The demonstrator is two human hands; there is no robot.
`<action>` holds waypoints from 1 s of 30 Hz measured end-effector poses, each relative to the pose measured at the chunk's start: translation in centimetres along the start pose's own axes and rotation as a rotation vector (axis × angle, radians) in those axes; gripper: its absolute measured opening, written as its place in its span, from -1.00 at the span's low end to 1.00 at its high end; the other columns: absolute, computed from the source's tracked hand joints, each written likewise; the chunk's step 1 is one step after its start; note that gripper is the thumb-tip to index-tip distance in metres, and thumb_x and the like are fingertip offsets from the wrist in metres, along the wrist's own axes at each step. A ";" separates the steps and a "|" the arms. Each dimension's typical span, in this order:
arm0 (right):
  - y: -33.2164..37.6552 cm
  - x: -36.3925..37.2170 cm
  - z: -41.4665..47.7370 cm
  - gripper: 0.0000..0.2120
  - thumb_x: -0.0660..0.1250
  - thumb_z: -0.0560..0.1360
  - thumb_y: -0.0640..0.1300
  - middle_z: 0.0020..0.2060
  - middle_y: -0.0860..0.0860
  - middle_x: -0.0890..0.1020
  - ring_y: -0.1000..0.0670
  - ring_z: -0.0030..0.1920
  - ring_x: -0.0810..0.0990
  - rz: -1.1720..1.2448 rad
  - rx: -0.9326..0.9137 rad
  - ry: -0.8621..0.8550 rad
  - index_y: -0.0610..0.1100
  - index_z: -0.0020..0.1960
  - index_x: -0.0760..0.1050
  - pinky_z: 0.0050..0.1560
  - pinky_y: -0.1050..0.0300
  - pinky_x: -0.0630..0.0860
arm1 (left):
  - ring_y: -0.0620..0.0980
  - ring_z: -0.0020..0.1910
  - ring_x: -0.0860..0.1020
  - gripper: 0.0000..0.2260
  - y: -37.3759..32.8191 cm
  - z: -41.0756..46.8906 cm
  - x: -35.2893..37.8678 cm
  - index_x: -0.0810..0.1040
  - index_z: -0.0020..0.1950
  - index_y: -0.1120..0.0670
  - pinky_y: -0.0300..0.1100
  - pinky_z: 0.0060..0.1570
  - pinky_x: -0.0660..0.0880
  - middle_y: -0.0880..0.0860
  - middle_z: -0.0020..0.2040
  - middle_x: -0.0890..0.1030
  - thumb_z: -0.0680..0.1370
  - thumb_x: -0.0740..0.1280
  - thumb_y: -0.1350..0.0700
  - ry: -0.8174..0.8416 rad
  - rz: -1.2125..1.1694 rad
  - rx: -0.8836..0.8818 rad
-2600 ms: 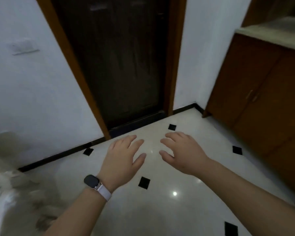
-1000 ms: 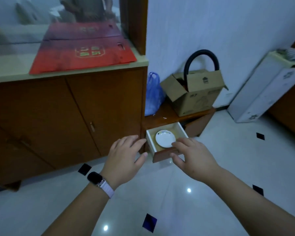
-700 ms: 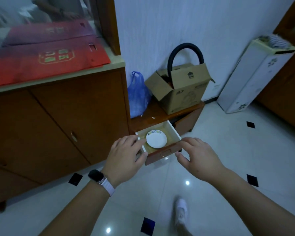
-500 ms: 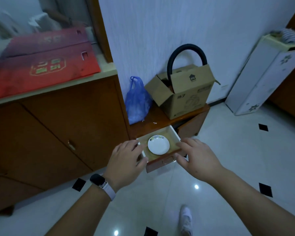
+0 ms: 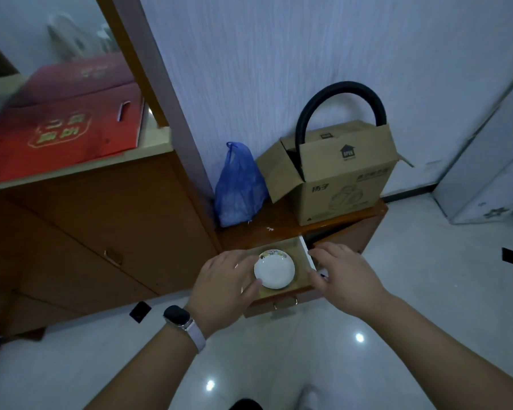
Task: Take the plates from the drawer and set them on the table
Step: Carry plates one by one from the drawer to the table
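Here, the cardboard box (image 5: pixel 344 173) label reads "OPEN".

A small round white plate (image 5: pixel 274 272) (coloured print along its 12 o'clock rim) lies flat, face up, in the pulled-out wooden drawer (image 5: pixel 305 255).

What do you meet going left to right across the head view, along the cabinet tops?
red gift bag → blue plastic bag → cardboard box → white appliance
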State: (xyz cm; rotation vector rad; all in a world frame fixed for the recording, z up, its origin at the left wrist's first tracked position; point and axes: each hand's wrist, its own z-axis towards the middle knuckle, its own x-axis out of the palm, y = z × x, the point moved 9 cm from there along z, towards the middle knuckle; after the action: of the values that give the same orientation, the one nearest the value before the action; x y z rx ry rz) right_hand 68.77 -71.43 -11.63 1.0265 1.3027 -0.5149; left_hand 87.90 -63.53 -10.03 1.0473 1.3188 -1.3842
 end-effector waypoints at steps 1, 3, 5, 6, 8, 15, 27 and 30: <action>-0.3 0.2 0.6 -0.45 0.01 0.47 0.25 0.18 0.06 0.58 -0.06 0.18 0.52 0.006 -0.006 0.007 0.01 0.25 0.52 0.11 -0.02 0.48 | 0.02 0.19 0.51 -0.64 0.2 0.5 0.2 0.45 0.26 -0.12 -0.05 0.11 0.41 -0.05 0.19 0.56 0.50 0.19 -0.17 -0.007 -0.009 -0.014; -1.1 0.5 2.0 -0.44 -0.01 0.47 0.25 0.17 0.07 0.58 -0.05 0.17 0.52 0.005 -0.015 0.029 0.01 0.26 0.51 0.11 -0.02 0.48 | 0.04 0.17 0.52 -0.65 0.7 1.5 0.8 0.45 0.25 -0.12 -0.04 0.08 0.43 -0.03 0.17 0.57 0.50 0.19 -0.18 -0.009 -0.006 -0.031; -1.9 1.0 3.2 -0.49 0.04 0.48 0.23 0.15 0.06 0.58 -0.06 0.15 0.52 0.027 -0.009 0.042 0.01 0.25 0.51 0.10 -0.05 0.49 | 0.04 0.19 0.51 -0.63 1.1 2.4 1.6 0.46 0.26 -0.10 -0.04 0.09 0.43 -0.02 0.19 0.57 0.51 0.17 -0.18 0.014 0.012 -0.040; -2.3 1.3 3.6 -0.52 0.08 0.49 0.21 0.14 0.05 0.59 -0.07 0.15 0.52 0.044 0.000 0.041 0.00 0.24 0.52 0.09 -0.06 0.49 | 0.05 0.20 0.50 -0.62 1.3 2.7 2.0 0.47 0.27 -0.09 -0.03 0.10 0.43 -0.01 0.21 0.56 0.51 0.17 -0.18 0.022 0.015 -0.040; -2.9 1.6 4.3 -0.60 0.18 0.51 0.15 0.13 0.04 0.59 -0.09 0.15 0.52 0.075 0.013 0.031 0.00 0.24 0.52 0.09 -0.08 0.49 | 0.05 0.24 0.48 -0.61 2.0 3.5 2.7 0.46 0.29 -0.09 -0.02 0.14 0.41 0.00 0.24 0.54 0.51 0.16 -0.18 0.032 0.016 -0.043; -5.0 2.1 6.7 -0.50 0.08 0.48 0.23 0.10 0.02 0.60 -0.09 0.11 0.53 0.052 0.070 0.029 -0.05 0.17 0.55 0.03 -0.07 0.52 | 0.04 0.29 0.43 -0.54 4.2 6.6 4.1 0.47 0.33 -0.05 -0.01 0.22 0.36 0.01 0.31 0.51 0.52 0.11 -0.22 0.072 0.059 -0.017; -3.1 10.0 12.9 -0.46 0.04 0.48 0.23 0.24 0.03 0.54 -0.08 0.23 0.49 -0.025 0.015 0.160 -0.01 0.31 0.47 0.20 -0.07 0.46 | 0.05 0.25 0.47 -0.59 10.5 10.2 11.6 0.49 0.28 -0.05 0.01 0.20 0.40 0.01 0.26 0.54 0.53 0.13 -0.18 0.132 0.007 -0.049; -4.4 13.2 14.9 -0.57 0.18 0.53 0.13 0.26 0.02 0.53 -0.05 0.26 0.46 -0.040 -0.022 0.183 -0.02 0.31 0.47 0.23 -0.02 0.41 | 0.04 0.23 0.48 -0.60 11.3 11.3 15.4 0.50 0.27 -0.04 -0.02 0.17 0.39 -0.01 0.24 0.54 0.57 0.07 -0.16 0.154 -0.016 -0.077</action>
State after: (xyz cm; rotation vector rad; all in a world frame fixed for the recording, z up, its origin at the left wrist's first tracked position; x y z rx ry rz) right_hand 76.38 -83.21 -26.43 1.0494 1.4902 -0.4441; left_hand 95.95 -75.74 -26.72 1.1109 1.4834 -1.2745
